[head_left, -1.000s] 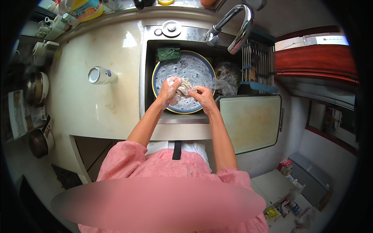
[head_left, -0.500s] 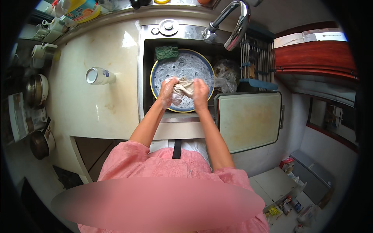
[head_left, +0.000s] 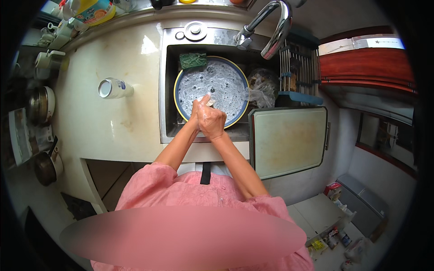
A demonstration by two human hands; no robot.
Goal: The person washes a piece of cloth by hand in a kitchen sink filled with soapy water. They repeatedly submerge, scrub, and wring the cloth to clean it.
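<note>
A round basin [head_left: 179,105] with a blue and yellow rim sits in the sink, full of sudsy water [head_left: 221,81]. Over its near side my two hands are pressed together around a pale wet cloth [head_left: 210,102], of which only a small bit shows at the top. My right hand [head_left: 212,121] is closed in a fist round it. My left hand [head_left: 195,111] is wrapped against it from the left, partly covered by the right. A green scouring pad [head_left: 193,60] rests at the basin's far left rim.
The chrome faucet [head_left: 275,31] arches over the back right. Right of the basin lie a clear plastic bag [head_left: 263,88], a dish rack [head_left: 298,67] and a cutting board [head_left: 289,142]. A white bottle [head_left: 114,88] lies on the left counter; a round drain plug [head_left: 195,30] sits behind the sink.
My hands were apart, with the cloth stretched between them. Now the right hand has come left and nearer me against the left, and the cloth is bunched inside them.
</note>
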